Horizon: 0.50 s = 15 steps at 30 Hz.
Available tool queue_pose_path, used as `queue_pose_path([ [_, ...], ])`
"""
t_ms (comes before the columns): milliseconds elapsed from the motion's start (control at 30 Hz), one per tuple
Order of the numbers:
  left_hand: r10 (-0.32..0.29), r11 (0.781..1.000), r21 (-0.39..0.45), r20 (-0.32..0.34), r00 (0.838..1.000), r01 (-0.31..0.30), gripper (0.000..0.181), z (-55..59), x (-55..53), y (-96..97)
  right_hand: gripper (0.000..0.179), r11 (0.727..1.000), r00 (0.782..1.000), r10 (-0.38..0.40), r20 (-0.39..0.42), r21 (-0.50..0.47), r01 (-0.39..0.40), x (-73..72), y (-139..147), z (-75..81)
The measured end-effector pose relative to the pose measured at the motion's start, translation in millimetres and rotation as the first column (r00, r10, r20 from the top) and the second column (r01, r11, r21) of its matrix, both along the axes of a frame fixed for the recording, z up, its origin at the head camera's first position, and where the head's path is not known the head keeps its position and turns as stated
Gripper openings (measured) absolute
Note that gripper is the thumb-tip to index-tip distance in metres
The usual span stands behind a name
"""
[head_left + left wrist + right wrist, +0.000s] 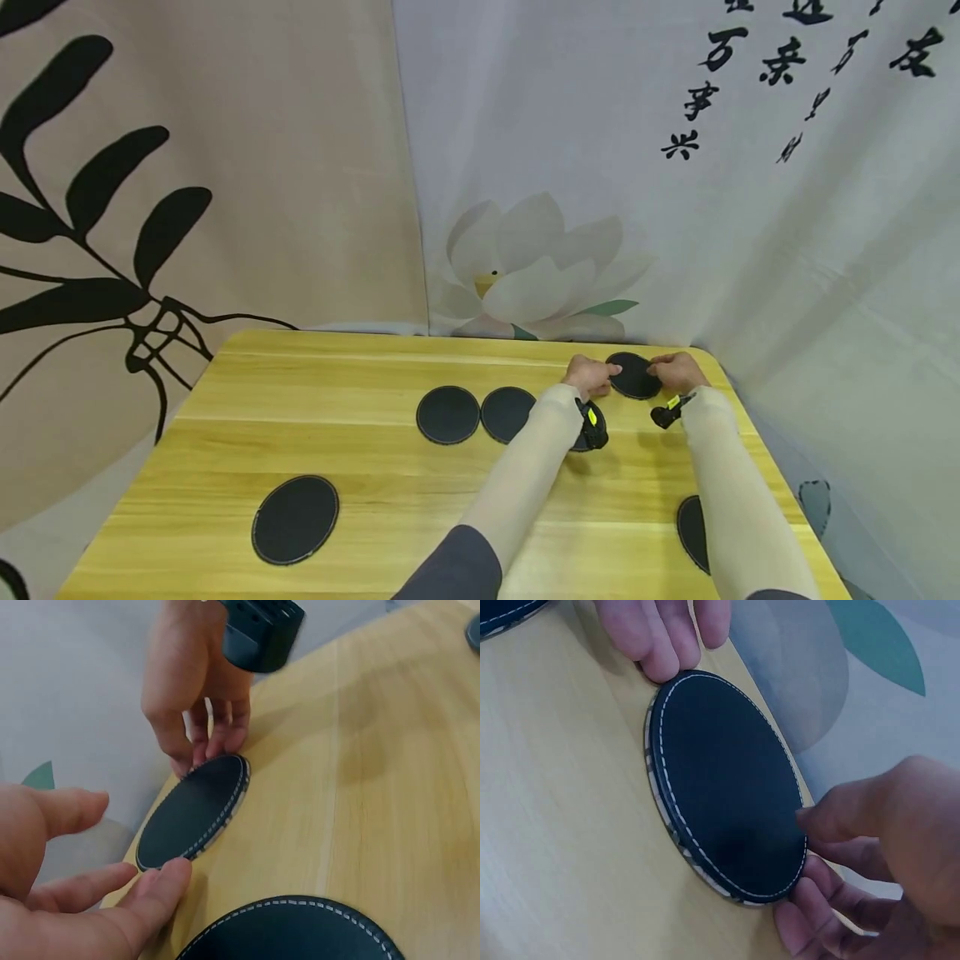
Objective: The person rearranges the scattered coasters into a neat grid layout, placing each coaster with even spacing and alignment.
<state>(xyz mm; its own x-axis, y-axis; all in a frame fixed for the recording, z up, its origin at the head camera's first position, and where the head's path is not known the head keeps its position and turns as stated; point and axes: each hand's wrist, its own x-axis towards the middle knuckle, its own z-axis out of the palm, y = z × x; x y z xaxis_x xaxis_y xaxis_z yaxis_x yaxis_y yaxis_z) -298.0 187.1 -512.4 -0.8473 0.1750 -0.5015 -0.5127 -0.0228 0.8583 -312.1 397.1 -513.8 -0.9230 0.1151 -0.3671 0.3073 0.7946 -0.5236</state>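
At the back right of the table, a round black coaster (633, 377) with pale edge stitching lies between both hands. My right hand (681, 372) pinches its right edge, the thumb (840, 812) on top and the fingers at the rim. On the opposite side, my left hand (588, 375) touches the rim with its fingertips, and its thumb (71, 810) stands raised away from the coaster. A patterned side strip shows under the black top in the right wrist view. Just in front of the left hand, another coaster (577, 444) is partly hidden by the wrist camera.
Two black coasters (447, 415) (504, 411) lie side by side at mid-table, in line with the partly hidden one. Another coaster (296, 520) lies front left, and one (692, 532) sits partly under the right forearm. A printed curtain (555, 125) hangs behind the wooden table (360, 367).
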Motion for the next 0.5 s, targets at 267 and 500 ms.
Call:
queue_pose_path([
  [267, -0.002, 1.0, -0.028, -0.008, 1.0, 0.002, 0.04, 2.9, 1.6, -2.0, 0.049, 0.998, 0.999, -0.039, -0.035, -0.054, 0.037, 5.9, -0.5, 0.7],
  [500, 0.063, 0.993, -0.103, -0.015, 0.998, -0.064, 0.038, 4.3, 0.7, -2.1, 0.047, 0.98, 0.995, -0.099, -0.033, -0.174, 0.092, 8.5, -2.7, -0.3],
])
